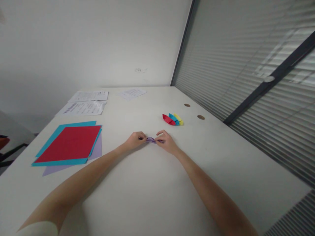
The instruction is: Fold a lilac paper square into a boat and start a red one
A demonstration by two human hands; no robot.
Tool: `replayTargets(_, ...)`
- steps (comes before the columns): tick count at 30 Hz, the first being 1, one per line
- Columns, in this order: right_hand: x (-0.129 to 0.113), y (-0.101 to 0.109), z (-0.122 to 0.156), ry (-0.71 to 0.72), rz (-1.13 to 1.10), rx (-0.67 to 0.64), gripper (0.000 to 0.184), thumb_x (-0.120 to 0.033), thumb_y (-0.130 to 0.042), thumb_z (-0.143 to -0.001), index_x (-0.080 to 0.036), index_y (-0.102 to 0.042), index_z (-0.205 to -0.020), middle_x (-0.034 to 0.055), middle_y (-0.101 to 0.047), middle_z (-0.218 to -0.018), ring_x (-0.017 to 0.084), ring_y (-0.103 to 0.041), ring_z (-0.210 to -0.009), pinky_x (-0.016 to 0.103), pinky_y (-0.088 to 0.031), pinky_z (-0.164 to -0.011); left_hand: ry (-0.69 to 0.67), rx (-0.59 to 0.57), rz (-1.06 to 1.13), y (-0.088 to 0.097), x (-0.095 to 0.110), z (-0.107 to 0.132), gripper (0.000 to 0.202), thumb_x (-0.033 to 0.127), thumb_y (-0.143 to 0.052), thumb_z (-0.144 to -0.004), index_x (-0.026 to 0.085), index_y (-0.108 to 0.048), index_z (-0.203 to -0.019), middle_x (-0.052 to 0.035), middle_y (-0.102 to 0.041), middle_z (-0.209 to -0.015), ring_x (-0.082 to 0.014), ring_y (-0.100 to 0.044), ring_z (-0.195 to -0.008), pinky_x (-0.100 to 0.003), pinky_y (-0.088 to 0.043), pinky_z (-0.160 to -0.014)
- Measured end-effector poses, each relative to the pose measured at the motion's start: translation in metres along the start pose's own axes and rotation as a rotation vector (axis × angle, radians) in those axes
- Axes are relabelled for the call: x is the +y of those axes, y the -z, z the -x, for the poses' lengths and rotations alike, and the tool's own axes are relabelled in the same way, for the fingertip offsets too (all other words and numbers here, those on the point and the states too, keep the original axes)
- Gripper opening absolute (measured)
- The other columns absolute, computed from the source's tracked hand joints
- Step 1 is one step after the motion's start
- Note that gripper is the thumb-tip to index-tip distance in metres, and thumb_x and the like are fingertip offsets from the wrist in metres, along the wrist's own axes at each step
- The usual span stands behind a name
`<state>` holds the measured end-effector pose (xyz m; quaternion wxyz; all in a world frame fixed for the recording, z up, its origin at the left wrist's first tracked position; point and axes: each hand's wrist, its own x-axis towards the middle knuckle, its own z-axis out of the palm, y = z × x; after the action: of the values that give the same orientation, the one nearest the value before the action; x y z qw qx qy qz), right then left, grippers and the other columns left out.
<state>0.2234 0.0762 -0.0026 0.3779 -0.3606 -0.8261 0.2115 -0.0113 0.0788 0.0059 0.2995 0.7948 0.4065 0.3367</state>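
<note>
Between my two hands is a small folded piece of purple paper (151,140), narrow and lying close to the tabletop. My left hand (136,140) pinches its left end between thumb and fingers. At the other end, my right hand (166,141) pinches the paper too, its index finger arched above. My fingers cover both ends of the fold. Beyond my right hand sit three small folded paper boats, one red (168,119), one blue (174,119) and one yellow (178,119), fanned against each other.
A stack of coloured sheets, red (70,144) over blue and purple, lies left on the white table (137,196). Printed papers (85,107) are at the back left, with another printed sheet (133,94) near the wall. Two round holes (201,117) mark the right edge beside window blinds (246,65).
</note>
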Motion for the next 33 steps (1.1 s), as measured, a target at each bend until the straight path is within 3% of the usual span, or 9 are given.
replayTargets(9,-0.016,0.009,-0.007,0.03,0.261,-0.204,0.015,-0.018,-0.062,-0.087,-0.021,-0.077,-0.088,0.0047,-0.063,-0.1,0.009,-0.058,-0.066,0.027,-0.049,-0.071,-0.018,-0.131,-0.171,0.01,-0.002,-0.003,0.031,0.039,-0.059,-0.087,0.02,-0.077,-0.071,-0.0042,-0.073,-0.083,-0.0124,-0.062,-0.066,-0.022,-0.045,-0.065)
replayTargets(15,-0.015,0.004,-0.012,-0.009,0.337,-0.183,0.009,-0.022,-0.069,-0.084,-0.023,-0.078,-0.082,0.0026,-0.069,-0.091,0.014,-0.063,-0.078,0.03,-0.046,-0.078,-0.096,-0.188,-0.268,0.021,0.001,-0.005,0.025,0.034,-0.06,-0.086,0.022,-0.077,-0.073,-0.0023,-0.075,-0.081,-0.012,-0.062,-0.064,-0.024,-0.043,-0.068)
replayTargets(22,-0.018,-0.01,-0.013,-0.168,0.125,-0.149,0.012,-0.014,-0.067,-0.082,-0.021,-0.078,-0.082,0.0048,-0.072,-0.085,0.016,-0.067,-0.078,0.028,-0.049,-0.075,0.019,-0.282,-0.045,0.025,-0.006,-0.004,0.023,0.034,-0.063,-0.079,0.017,-0.078,-0.074,-0.0045,-0.074,-0.075,-0.0143,-0.06,-0.065,-0.024,-0.043,-0.061)
replayTargets(27,-0.023,-0.011,-0.014,-0.196,0.231,-0.186,0.01,-0.02,-0.069,-0.083,-0.022,-0.079,-0.082,0.005,-0.073,-0.082,0.017,-0.065,-0.074,0.028,-0.045,-0.069,0.167,-0.352,-0.194,0.032,0.001,-0.007,0.025,0.034,-0.063,-0.078,0.015,-0.078,-0.072,0.0011,-0.064,-0.055,-0.012,-0.052,-0.054,-0.024,-0.036,-0.054)
replayTargets(30,-0.025,-0.01,-0.015,-0.164,0.308,-0.196,0.01,-0.024,-0.069,-0.084,-0.025,-0.079,-0.082,0.0031,-0.072,-0.08,0.016,-0.064,-0.07,0.028,-0.042,-0.067,0.112,-0.342,-0.298,0.034,0.006,-0.008,0.019,0.028,-0.064,-0.077,0.018,-0.079,-0.072,-0.0004,-0.069,-0.062,-0.0128,-0.055,-0.056,-0.024,-0.036,-0.056)
replayTargets(33,-0.027,-0.008,-0.016,-0.136,0.308,-0.206,0.01,-0.025,-0.07,-0.083,-0.027,-0.079,-0.08,0.0012,-0.073,-0.08,0.014,-0.064,-0.071,0.028,-0.042,-0.069,0.002,-0.34,-0.337,0.036,0.007,-0.009,0.013,0.02,-0.065,-0.075,0.022,-0.078,-0.072,-0.0014,-0.076,-0.081,-0.0128,-0.061,-0.064,-0.023,-0.04,-0.062)
